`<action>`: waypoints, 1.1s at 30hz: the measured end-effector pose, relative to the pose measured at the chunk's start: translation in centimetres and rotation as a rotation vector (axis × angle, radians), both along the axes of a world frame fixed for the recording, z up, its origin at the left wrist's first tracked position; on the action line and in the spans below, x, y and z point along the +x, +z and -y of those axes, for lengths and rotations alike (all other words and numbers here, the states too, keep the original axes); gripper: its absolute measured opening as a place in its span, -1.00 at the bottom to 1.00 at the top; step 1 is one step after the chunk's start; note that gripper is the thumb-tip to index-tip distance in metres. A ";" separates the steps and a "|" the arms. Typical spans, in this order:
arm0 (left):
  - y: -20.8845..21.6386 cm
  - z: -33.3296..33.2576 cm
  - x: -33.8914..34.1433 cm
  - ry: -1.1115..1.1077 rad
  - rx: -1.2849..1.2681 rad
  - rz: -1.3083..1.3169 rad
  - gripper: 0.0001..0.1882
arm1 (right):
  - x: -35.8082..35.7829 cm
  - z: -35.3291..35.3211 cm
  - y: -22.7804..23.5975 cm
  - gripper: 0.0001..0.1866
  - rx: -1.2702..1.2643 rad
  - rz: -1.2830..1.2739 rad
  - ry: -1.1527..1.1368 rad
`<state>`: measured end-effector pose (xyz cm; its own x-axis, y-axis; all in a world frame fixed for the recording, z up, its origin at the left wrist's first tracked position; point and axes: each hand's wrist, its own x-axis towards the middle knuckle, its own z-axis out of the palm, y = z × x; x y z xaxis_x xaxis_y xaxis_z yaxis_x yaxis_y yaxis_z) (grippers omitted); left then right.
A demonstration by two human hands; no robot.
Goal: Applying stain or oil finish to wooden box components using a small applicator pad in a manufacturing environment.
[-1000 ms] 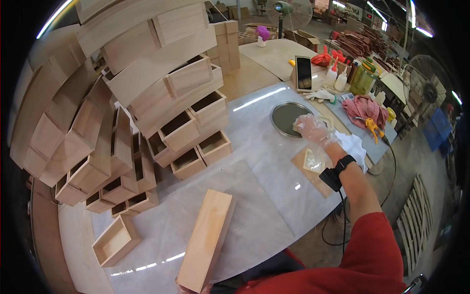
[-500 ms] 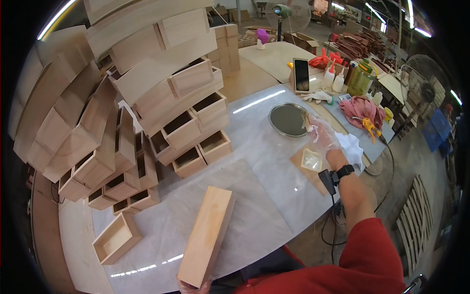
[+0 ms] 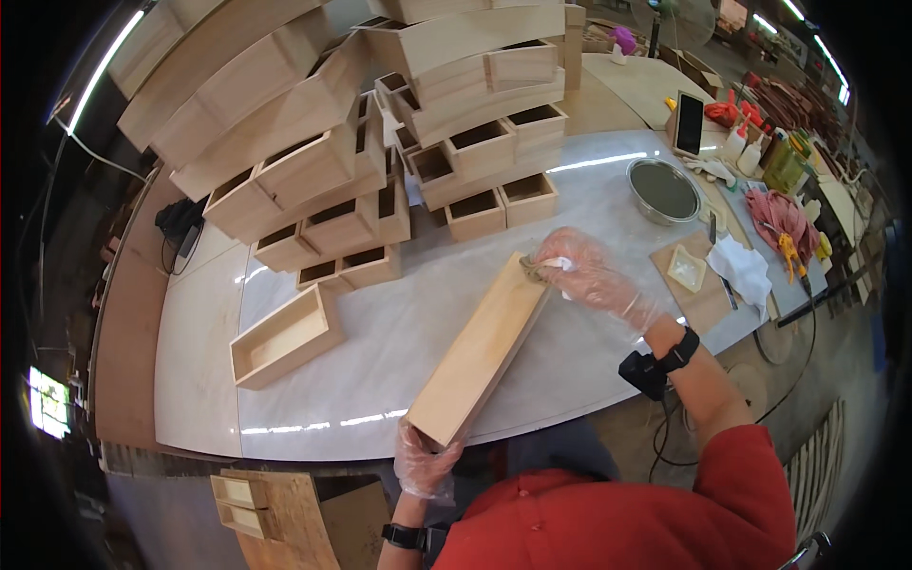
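Observation:
A long pale wooden box (image 3: 478, 356) lies slantwise on the sheet-covered table, a flat face up. My left hand (image 3: 427, 461), in a clear plastic glove, is closed round its near end. In a like glove, my right hand (image 3: 578, 271) presses a bunched rag (image 3: 533, 272) onto the far end. The rag looks grey-brown, with a white bit showing between the fingers. Behind that hand stands a round metal bowl (image 3: 663, 192) of dark greyish liquid. A smaller open wooden box (image 3: 285, 340) sits to the left, its hollow facing up.
Tall stacks of wooden drawers (image 3: 313, 171) fill the back left. At right are a small translucent dish (image 3: 686, 269) on a brown board, a white cloth (image 3: 741, 271), a propped phone (image 3: 689, 125), glue bottles (image 3: 750, 155) and a pink cloth (image 3: 781, 220). The table's front edge runs close to me.
My right hand has moved from beside the bowl to the long box's far end, rag in hand. The view has swung left, and more of my left hand shows.

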<state>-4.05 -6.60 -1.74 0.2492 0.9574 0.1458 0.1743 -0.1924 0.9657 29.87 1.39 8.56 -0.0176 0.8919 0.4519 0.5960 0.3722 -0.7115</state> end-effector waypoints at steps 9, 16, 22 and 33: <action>2.1 0.3 0.8 0.019 -0.015 0.124 -0.39 | -10.4 5.2 -0.7 -0.77 -0.220 0.095 0.341; 0.0 -0.3 0.2 0.003 0.070 -0.050 -0.30 | -4.0 0.9 -1.7 -0.80 0.048 0.343 -0.013; 2.3 0.1 0.4 0.007 0.093 -0.062 -0.27 | -11.9 3.6 -1.1 -0.88 -0.005 0.151 0.392; 3.2 0.0 1.0 0.054 0.196 -0.250 -0.29 | -10.8 2.3 -1.2 -0.86 0.137 0.384 0.285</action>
